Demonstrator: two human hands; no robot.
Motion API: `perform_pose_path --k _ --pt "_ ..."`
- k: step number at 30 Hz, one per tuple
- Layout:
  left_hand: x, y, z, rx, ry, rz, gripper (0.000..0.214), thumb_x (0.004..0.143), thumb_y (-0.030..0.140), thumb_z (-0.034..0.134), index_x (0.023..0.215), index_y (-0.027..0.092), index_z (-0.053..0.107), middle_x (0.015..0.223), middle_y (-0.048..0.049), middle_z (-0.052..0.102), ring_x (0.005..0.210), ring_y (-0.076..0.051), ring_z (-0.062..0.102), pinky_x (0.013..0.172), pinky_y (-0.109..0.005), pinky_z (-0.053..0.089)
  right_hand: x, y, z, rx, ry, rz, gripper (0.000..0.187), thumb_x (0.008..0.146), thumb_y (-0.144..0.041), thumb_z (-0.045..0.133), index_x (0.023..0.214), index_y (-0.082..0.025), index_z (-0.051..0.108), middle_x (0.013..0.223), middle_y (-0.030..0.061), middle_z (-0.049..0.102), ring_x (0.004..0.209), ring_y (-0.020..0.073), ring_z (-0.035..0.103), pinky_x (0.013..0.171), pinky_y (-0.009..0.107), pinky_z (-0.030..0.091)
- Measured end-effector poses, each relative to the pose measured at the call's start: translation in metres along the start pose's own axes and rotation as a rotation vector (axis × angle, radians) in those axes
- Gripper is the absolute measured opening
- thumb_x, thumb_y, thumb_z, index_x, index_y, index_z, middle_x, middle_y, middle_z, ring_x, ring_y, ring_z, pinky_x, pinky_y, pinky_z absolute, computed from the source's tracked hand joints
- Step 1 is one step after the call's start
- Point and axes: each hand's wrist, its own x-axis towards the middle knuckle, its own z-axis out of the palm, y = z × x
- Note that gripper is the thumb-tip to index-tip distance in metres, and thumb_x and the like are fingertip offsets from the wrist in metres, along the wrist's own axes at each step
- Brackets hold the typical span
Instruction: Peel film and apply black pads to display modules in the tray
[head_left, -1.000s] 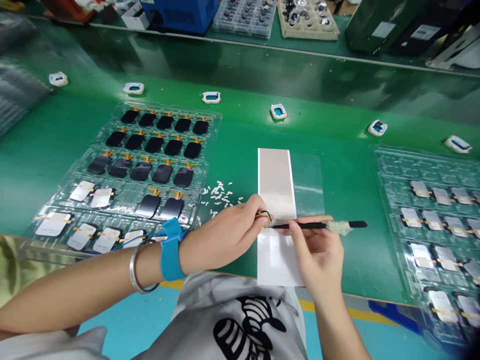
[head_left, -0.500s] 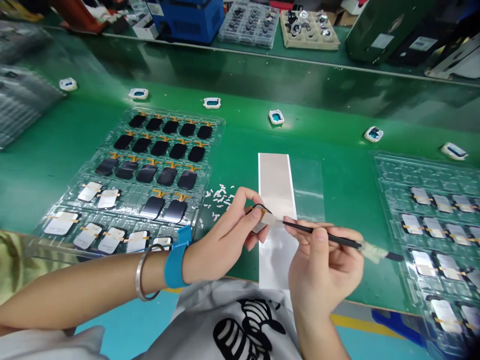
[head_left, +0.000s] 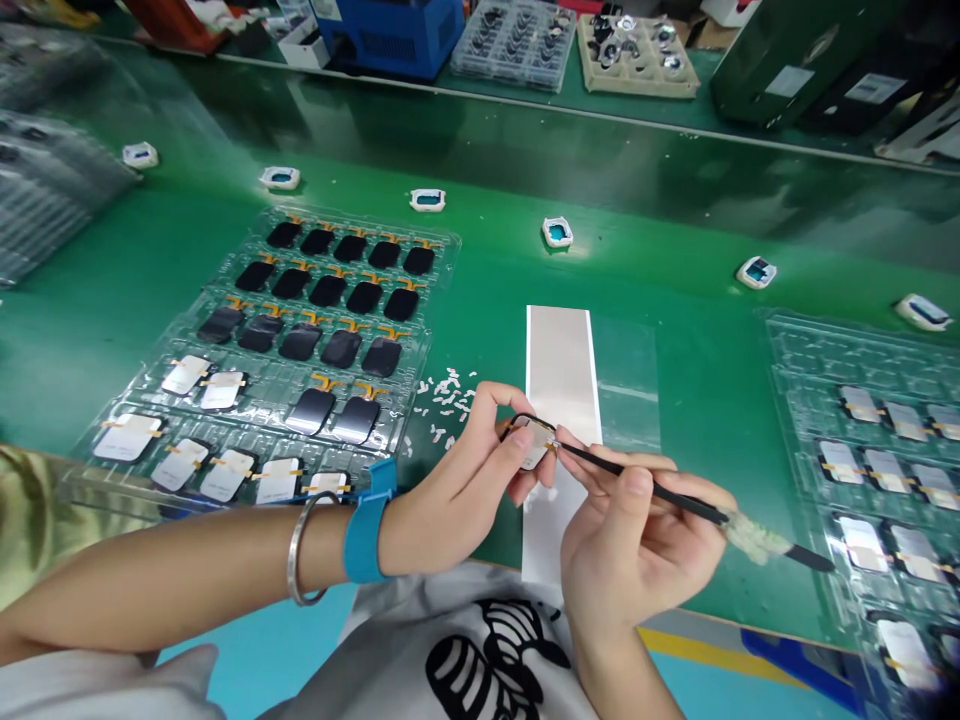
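Looking down, my left hand (head_left: 457, 490) pinches a small rounded-rectangular display panel (head_left: 534, 443) between thumb and fingers, above a long silver-and-white film strip (head_left: 561, 370) on the green bench (head_left: 97, 300). My right hand (head_left: 637, 550) pinches a thin black pick (head_left: 637, 478), its tip touching the panel's edge.
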Motion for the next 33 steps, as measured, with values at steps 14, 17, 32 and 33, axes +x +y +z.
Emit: perform_pose_path --k 14,17,32,33 --pt "-0.0002 -0.0043 -0.0005 0.025 0.007 0.023 0.01 0.106 0.03 0.027 0.106 0.022 0.032 0.084 0.0017 0.052 0.066 -0.009 0.042 0.067 -0.026 0.039 -0.0022 -0.0003 0.0016 -0.022 0.016 0.001 0.016 0.089 -0.005 0.054 0.095 -0.018 0.048 0.082 0.0018 0.065 0.073 0.0167 0.073 0.063 0.036 0.067" --pt "-0.0004 -0.0052 -0.0011 0.022 0.004 0.032 0.009 0.106 0.029 0.027 0.106 0.022 0.032 0.085 0.0014 0.053 0.067 -0.009 0.042 0.068 -0.026 0.04 -0.0023 0.0007 0.0021 -0.006 0.019 0.001 0.015 0.089 -0.004 0.054 0.096 -0.017 0.049 0.082 0.0028 0.065 0.072 0.0175 0.073 0.062 0.035 0.067" --pt "-0.0004 -0.006 -0.001 0.018 0.014 0.031 0.007 0.106 0.028 0.028 0.106 0.022 0.032 0.084 0.002 0.053 0.066 -0.008 0.042 0.066 -0.026 0.04 -0.002 0.0015 -0.0004 -0.014 0.005 0.018 0.016 0.089 -0.007 0.056 0.097 -0.019 0.048 0.083 0.0008 0.066 0.074 0.0165 0.073 0.065 0.036 0.067" --pt "-0.0004 -0.0059 -0.0008 0.02 0.014 0.033 0.007 0.106 0.028 0.028 0.106 0.022 0.032 0.084 0.0019 0.053 0.066 -0.008 0.042 0.066 -0.025 0.04 -0.0019 0.0017 -0.0003 -0.015 0.003 0.019 0.016 0.089 -0.007 0.056 0.097 -0.019 0.048 0.084 0.0007 0.067 0.074 0.0163 0.073 0.065 0.036 0.067"
